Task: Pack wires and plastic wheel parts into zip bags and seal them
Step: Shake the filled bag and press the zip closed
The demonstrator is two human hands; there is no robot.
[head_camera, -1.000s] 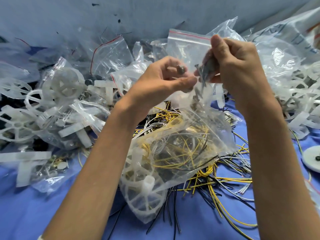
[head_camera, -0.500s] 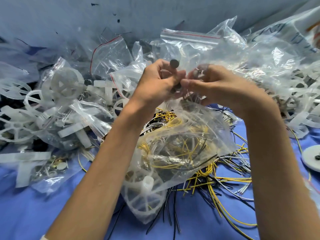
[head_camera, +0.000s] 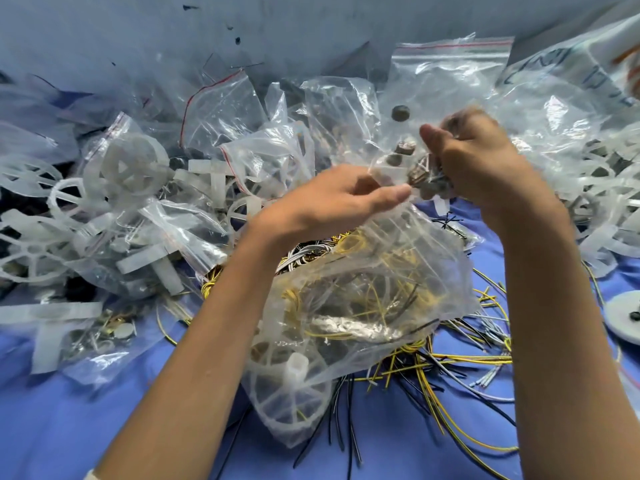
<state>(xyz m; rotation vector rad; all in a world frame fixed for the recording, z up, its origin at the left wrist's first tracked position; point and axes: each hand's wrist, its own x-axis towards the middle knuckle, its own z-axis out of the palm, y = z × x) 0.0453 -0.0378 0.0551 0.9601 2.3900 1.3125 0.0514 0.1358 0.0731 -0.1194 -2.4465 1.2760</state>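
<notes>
Your hands have drawn apart since half a second ago: your left hand (head_camera: 332, 199) now sits lower and to the left, and your right hand (head_camera: 481, 164) has swung out to the right, streaked with motion blur. Between them you hold up a clear bag (head_camera: 408, 271) by its upper part. Your left thumb lies flat along the top of the plastic with the fingers tucked beneath it, pinching a fold of the bag. Your right fingers are curled in tight around bunched plastic; the blur hides just how they grip.

A cluster of small grey metal bits (head_camera: 401, 152) sits right between your two hands, seen through the plastic, and one dark round bit (head_camera: 400, 113) shows a little above them.

The bag's lower end hangs down to the blue cloth (head_camera: 69, 420). A white spoked wheel (head_camera: 291, 386) lies in its bottom corner, and coiled yellow and grey wires (head_camera: 367, 299) fill the middle. More loose wires (head_camera: 460, 362) spread over the cloth under and to the right of the bag.

Packed bags (head_camera: 138, 209) of white wheel parts pile up on your left. A white disc (head_camera: 623, 318) lies at the right edge.
</notes>
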